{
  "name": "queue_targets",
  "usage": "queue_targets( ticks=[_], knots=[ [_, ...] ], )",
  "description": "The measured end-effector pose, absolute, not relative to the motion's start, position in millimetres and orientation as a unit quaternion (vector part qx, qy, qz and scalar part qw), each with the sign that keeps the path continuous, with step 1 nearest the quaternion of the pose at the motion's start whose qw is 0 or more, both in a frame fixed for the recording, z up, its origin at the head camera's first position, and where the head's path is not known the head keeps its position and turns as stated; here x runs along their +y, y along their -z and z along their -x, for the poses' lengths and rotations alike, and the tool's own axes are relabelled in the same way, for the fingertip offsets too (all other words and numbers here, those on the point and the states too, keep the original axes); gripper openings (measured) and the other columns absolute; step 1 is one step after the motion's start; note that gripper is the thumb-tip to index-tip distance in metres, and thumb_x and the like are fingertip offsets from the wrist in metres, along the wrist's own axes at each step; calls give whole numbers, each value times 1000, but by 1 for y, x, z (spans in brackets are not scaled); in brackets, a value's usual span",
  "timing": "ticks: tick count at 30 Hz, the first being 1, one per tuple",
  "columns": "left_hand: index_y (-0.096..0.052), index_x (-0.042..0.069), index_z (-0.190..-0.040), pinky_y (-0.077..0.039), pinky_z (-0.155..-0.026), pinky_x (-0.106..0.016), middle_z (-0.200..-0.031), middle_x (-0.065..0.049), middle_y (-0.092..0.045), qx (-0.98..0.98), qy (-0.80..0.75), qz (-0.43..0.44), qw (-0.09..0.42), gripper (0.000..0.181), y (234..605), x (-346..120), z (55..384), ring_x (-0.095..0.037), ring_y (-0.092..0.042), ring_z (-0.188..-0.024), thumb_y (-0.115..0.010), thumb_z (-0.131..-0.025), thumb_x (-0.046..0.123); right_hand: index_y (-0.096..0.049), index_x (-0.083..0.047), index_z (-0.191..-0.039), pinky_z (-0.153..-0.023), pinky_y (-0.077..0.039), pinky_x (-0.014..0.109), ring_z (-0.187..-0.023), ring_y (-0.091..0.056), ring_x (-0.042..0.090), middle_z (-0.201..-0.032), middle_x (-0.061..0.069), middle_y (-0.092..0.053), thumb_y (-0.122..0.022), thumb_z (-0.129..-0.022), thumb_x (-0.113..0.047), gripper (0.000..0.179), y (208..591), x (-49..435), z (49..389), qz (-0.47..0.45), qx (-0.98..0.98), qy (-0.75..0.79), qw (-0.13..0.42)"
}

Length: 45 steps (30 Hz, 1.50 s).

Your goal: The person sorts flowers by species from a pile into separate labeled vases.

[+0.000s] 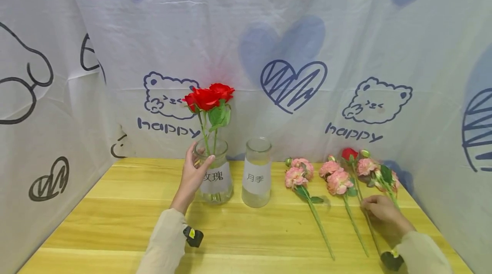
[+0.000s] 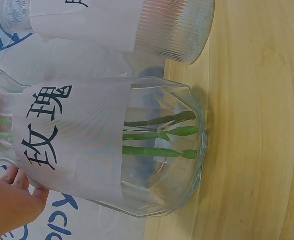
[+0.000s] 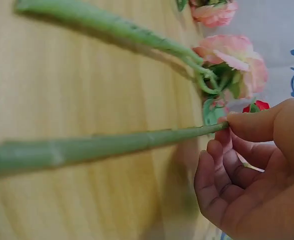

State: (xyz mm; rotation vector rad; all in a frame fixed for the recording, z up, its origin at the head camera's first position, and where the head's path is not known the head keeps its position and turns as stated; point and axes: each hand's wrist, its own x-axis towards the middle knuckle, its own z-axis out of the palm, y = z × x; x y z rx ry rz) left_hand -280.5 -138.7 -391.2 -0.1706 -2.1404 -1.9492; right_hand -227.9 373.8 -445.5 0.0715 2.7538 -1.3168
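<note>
My left hand [image 1: 193,176] grips the neck of a glass vase [image 1: 224,190] with a white label, fingers and thumb round its side. Several red roses [image 1: 209,98] stand in that vase, their cut stem ends [image 2: 159,135] showing low inside the glass. At the right, my right hand [image 1: 384,212] pinches the green stem [image 3: 111,143] of a single red rose [image 1: 349,153] between thumb and fingertips. The stem runs close over the wood, with its bloom toward the back. Pink flowers [image 1: 339,181] lie on both sides of this rose.
A second, narrower labelled glass vase [image 1: 256,199] stands just right of the first. Another pink flower [image 1: 296,176] lies between it and the right-hand group. A printed cloth [image 1: 292,43] hangs behind the wooden table [image 1: 246,240] and down both sides.
</note>
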Motion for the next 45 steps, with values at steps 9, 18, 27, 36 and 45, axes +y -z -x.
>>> queue_targets(
  ticks=[9, 18, 27, 36, 45],
  knots=[
    [-11, 12, -155, -18, -117, -43, -149, -18, -34, -731, 669, 57, 116, 81, 390, -139, 280, -33, -23, -141, -64, -94, 26, -47, 24, -117, -54, -46, 27, -60, -48, 12, -72, 4, -54, -47, -101, -9, 37, 424, 372, 226, -24, 891, 450, 51],
    [-12, 9, -155, -19, -116, -44, -150, -20, -33, -732, 667, 59, 121, 81, 393, -140, 282, -34, -23, -141, -64, -94, 25, -52, 16, -121, -76, -56, 38, -89, -59, 21, -101, 12, -63, -52, -101, -23, 44, 402, 372, 225, -65, 885, 460, 25],
    [-11, 10, -155, -19, -116, -44, -150, -20, -33, -733, 667, 59, 121, 82, 393, -140, 282, -34, -23, -141, -64, -94, 25, -41, 16, -131, -75, -56, 26, -82, -58, 3, -98, -7, -60, -52, -101, -23, 51, 403, 362, 221, -58, 828, 557, -12],
    [-12, 8, -154, -20, -116, -44, -148, -21, -34, -733, 666, 60, 125, 81, 394, -139, 282, -34, -24, -140, -63, -94, 23, -60, -20, -100, -66, -52, 17, -77, -60, -1, -85, -17, -65, -61, -96, -20, 4, 406, 350, 219, -65, 699, 709, -65],
    [-13, 9, -154, -20, -116, -43, -149, -20, -35, -733, 666, 58, 126, 80, 394, -139, 283, -33, -25, -140, -64, -94, 24, -63, -28, -88, -68, -51, 17, -78, -60, -1, -85, -17, -67, -60, -97, -20, 13, 409, 336, 221, -75, 644, 759, -70]
  ],
)
